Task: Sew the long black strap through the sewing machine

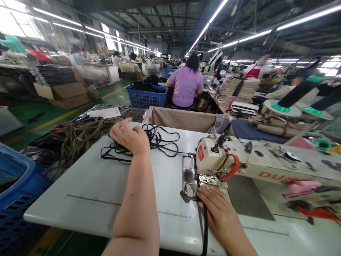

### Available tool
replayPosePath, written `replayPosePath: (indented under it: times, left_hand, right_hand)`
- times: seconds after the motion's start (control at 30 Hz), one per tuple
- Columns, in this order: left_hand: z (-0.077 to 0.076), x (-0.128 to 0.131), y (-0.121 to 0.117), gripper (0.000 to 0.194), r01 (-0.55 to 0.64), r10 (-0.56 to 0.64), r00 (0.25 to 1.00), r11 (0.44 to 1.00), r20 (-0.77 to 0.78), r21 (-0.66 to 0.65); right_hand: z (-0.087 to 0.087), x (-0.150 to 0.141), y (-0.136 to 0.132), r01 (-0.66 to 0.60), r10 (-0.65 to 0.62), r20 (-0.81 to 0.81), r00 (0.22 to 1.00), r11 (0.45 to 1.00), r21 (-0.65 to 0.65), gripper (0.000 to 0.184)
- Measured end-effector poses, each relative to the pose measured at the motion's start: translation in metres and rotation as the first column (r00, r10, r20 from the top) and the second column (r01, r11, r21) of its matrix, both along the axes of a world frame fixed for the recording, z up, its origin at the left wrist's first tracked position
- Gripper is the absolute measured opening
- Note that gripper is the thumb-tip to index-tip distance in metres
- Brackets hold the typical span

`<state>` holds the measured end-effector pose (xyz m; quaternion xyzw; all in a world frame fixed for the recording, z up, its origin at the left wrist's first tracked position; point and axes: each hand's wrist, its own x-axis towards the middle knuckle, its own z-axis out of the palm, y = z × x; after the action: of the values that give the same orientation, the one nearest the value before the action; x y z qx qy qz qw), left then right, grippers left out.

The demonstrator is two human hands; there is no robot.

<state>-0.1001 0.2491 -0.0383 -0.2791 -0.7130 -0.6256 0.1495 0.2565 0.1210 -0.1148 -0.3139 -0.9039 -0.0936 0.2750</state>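
Reaching with the left hand (130,137) over a loose heap of black strap (152,137) near the far edge of the table (93,185), fingers loosely bent; cannot tell whether clamped on any strand. Touching the black strip (205,227) with the right hand (220,213), fingers laid together beside the metal plate (189,174) of the sewing machine (213,153); cannot tell whether pinched from below. Beyond the table's far edge, see a beige cloth bin (181,121) with patterned grey cloth (221,122) over its right end; farther off, a blue crate (146,99) heaped with black material. By the table's left corner, see a blue basket (23,167), contents barely visible. For the black strip, running lengthwise from the machine to the table's near edge, nearly square to it; for the heap, looping every way.
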Motion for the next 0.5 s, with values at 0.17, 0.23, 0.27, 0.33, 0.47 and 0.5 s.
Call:
replayPosePath:
  times: [0.17, 0.23, 0.27, 0.33, 0.47, 0.5]
  left_hand:
    - [-0.023, 0.027, 0.028, 0.026, 0.577, -0.718, 0.693, 0.606, -0.065, -0.548]
    - [-0.035, 0.037, 0.035, 0.019, 0.566, -0.847, 0.532, 0.334, 0.024, -0.753]
    - [-0.04, 0.041, 0.037, 0.018, 0.525, -0.867, 0.494, 0.242, 0.06, -0.816]
    - [-0.046, 0.047, 0.039, 0.023, 0.446, -0.873, 0.48, 0.155, 0.089, -0.882]
    - [-0.051, 0.044, 0.04, 0.02, 0.479, -0.852, 0.478, 0.049, 0.214, -0.877]
    - [-0.051, 0.04, 0.04, 0.014, 0.521, -0.845, 0.473, 0.04, 0.249, -0.853]
  right_hand:
    - [-0.005, 0.002, 0.004, -0.011, 0.012, -0.014, 1.0, 0.999, 0.045, 0.027]
    - [-0.008, 0.003, 0.005, -0.018, 0.02, -0.02, 1.0, 0.998, 0.058, 0.027]
    - [-0.009, 0.004, 0.006, -0.021, 0.023, -0.018, 1.0, 0.998, 0.059, 0.027]
    - [-0.012, 0.007, 0.006, -0.023, 0.023, -0.003, 1.0, 0.999, 0.047, 0.027]
    - [-0.015, 0.011, 0.007, -0.018, 0.017, 0.024, 1.0, 1.0, 0.019, 0.028]
    - [-0.015, 0.012, 0.007, -0.019, 0.019, 0.023, 1.0, 0.999, 0.026, 0.028]
